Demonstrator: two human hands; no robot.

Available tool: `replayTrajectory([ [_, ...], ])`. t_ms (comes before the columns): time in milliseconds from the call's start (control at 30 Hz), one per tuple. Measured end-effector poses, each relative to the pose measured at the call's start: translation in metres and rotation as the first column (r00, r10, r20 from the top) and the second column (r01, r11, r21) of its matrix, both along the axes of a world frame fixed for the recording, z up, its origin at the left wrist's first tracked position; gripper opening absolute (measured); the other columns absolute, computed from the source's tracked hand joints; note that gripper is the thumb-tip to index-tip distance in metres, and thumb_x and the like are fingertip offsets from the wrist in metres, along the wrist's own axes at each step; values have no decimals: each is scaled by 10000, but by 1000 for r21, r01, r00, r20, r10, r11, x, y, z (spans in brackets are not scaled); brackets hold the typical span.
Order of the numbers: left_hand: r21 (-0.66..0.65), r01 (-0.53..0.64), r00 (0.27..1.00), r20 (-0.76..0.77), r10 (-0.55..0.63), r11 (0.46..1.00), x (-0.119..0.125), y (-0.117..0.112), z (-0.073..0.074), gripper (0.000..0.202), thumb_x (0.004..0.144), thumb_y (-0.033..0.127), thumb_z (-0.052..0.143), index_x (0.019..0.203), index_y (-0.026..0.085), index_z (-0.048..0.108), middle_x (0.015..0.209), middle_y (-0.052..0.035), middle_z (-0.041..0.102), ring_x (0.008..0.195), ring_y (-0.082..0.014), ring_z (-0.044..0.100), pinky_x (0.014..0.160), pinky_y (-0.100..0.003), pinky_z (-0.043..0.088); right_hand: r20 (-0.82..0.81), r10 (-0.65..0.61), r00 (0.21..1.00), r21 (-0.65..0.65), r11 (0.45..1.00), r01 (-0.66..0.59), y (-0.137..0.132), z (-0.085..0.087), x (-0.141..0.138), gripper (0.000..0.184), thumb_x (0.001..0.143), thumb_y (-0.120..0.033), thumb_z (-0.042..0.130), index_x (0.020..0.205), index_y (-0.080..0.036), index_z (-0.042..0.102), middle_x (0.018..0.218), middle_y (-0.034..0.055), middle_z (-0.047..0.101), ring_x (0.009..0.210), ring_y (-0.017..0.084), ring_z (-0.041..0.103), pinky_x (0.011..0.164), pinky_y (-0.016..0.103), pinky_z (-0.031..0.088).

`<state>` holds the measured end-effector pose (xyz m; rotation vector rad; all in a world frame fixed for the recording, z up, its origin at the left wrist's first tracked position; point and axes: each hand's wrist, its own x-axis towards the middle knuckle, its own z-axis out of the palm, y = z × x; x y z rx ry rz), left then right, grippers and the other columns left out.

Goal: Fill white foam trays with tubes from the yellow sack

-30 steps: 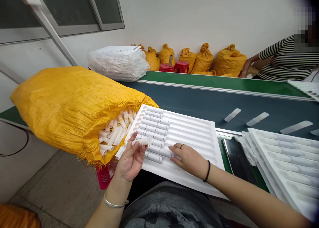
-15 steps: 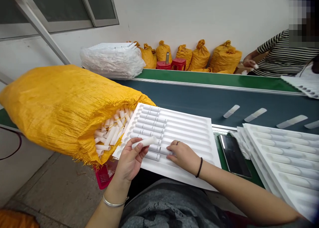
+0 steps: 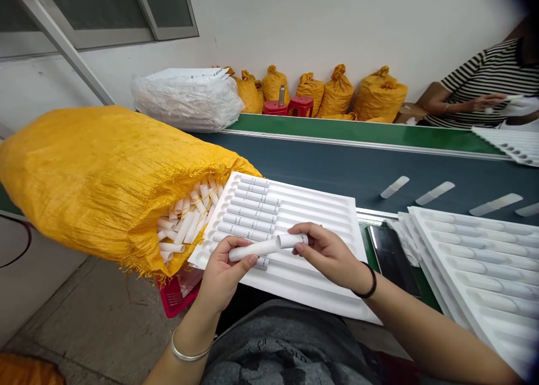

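My left hand [image 3: 227,267] is closed round a plain white tube [image 3: 255,250]. My right hand [image 3: 326,253] pinches a shorter printed tube [image 3: 291,240], held end to end with the plain one; whether one sits inside the other I cannot tell. Both are just above a white ridged tray [image 3: 320,205]. In the tray's left part lie several printed tubes [image 3: 252,211] in rows, some partly hidden by my left hand. Left of the tray, a yellow woven sack [image 3: 105,166] lies on its side, its mouth showing many loose white tubes [image 3: 181,222].
A black phone [image 3: 391,259] lies right of the tray, beside stacked trays filled with tubes [image 3: 475,261]. Several tubes [image 3: 435,193] rest on the dark conveyor belt [image 3: 320,157]. Across it, a person in a striped top [image 3: 475,82] handles something white. A plastic-wrapped bundle [image 3: 189,101] stands at back left.
My right hand has lifted a printed tube from the tray and brought it to the plain tube's end. My left hand keeps hold of the plain tube.
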<state>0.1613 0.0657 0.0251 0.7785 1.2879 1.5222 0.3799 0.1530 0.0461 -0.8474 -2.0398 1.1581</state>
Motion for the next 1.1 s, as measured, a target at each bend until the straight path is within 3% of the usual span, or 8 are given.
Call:
replayTrajectory([
  [100,11,17,990,-142,-16,1000,1,2,6,251,663,278,806,851,208,655,781,23,610,700,-102,537,643,-180,432,-21,-13,1000,44,999,14,1,5,4,203,877,-259,579,1067,-189,571,902,54,622,744,146,597,646,283,526],
  [267,-43,158,961,-223,-163,987,-1,0,12,244,739,320,747,943,220,658,810,8,611,660,-95,509,599,-185,400,-57,134,989,218,969,-119,9,12,12,261,914,-162,518,1166,-216,562,1111,96,609,1036,194,584,835,346,524],
  [433,-101,312,911,-251,-327,945,1,-2,15,268,781,381,698,978,207,643,720,7,600,578,-101,487,538,-209,372,18,226,974,343,914,-218,11,16,14,276,918,-181,541,1192,-205,566,1051,91,626,989,175,595,817,316,516],
  [533,-40,278,851,-453,-265,960,2,-3,17,214,809,347,672,984,227,646,864,-16,655,744,-148,583,655,-228,433,59,149,987,289,944,-159,8,15,13,254,924,-267,544,1160,-187,593,926,73,636,806,147,606,709,278,519],
  [633,71,300,729,-660,-181,951,2,-3,16,228,823,274,657,1048,243,639,944,-29,679,857,-180,621,754,-248,456,50,116,992,83,989,-120,4,12,9,273,929,-342,523,1117,-164,610,816,51,629,650,120,582,597,244,512],
  [767,179,370,626,-773,-102,912,5,-3,13,305,812,212,657,1113,234,615,987,-52,685,911,-201,637,817,-268,468,-25,141,990,-129,981,-143,1,10,4,302,907,-379,546,1086,-144,610,780,44,625,619,114,577,567,231,513],
  [1000,77,333,644,-746,-167,940,10,-4,16,288,879,311,579,1140,213,508,1025,-55,628,918,-185,616,783,-274,497,7,118,993,-84,990,-117,-2,14,3,278,928,-339,511,1105,-152,616,814,55,640,643,123,597,587,235,510],
  [1100,4,394,611,-748,-258,919,15,0,14,341,891,346,557,1195,216,475,1063,-67,624,983,-197,608,856,-305,493,200,202,959,94,970,-224,1,12,2,288,894,-338,579,1119,-168,638,911,80,664,756,164,631,686,279,524],
])
